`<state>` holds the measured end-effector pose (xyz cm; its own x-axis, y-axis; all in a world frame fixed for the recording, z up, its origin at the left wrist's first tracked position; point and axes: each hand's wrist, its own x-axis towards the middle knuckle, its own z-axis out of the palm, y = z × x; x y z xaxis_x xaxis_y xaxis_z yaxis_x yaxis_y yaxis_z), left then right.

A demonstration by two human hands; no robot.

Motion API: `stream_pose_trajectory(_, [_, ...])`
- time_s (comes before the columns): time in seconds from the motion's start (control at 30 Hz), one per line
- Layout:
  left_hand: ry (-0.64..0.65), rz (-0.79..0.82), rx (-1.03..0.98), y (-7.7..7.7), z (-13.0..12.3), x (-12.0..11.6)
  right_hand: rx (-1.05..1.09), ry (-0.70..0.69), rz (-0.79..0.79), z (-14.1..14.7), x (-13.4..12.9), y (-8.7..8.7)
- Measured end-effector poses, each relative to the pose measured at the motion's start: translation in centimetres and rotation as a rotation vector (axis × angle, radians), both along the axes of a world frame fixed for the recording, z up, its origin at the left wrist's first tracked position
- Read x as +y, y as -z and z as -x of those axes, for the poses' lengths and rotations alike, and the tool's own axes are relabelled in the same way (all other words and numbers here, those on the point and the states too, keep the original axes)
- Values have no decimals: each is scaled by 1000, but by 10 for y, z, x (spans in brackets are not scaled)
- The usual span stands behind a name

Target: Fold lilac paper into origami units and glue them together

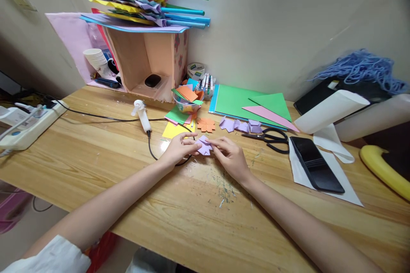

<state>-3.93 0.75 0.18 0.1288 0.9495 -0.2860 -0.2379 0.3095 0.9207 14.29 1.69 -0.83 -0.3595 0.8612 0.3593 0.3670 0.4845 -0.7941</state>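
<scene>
Between my two hands is a small purple paper piece (205, 149) with notched edges, held just above the wooden table (179, 204). My left hand (179, 149) pinches its left side between thumb and fingers. On its right side, the thumb and fingertips of my right hand (231, 158) close on the paper edge. Just behind lies an orange paper flower (206, 125). Several folded purple paper pieces (226, 124) sit in a row to its right. Black scissors (272, 137) rest beyond my right hand.
A glue gun (141, 115) with a black cable stands left of my hands. Behind are a bowl of paper scraps (188, 103), green sheets (237, 101) and an open box (128, 55). A phone (317, 164) lies right; a power strip (32, 126) lies left.
</scene>
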Motion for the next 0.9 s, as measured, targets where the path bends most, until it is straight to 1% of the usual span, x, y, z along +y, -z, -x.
stream_pose_trajectory(0.17, [-36,7,26,5,2,2,-99,-11,-74,0,-1,0])
stream_pose_trajectory(0.33, [-42,-3,65,3,2,2,-178,-22,-171,-1,-2,1])
stream_pose_trajectory(0.5, [-108,17,79,-2,0,2,-209,-37,-200,-2,-2,2])
stream_pose_trajectory(0.9, [-96,6,75,-1,-1,2,-245,-48,-273,-2,-5,4])
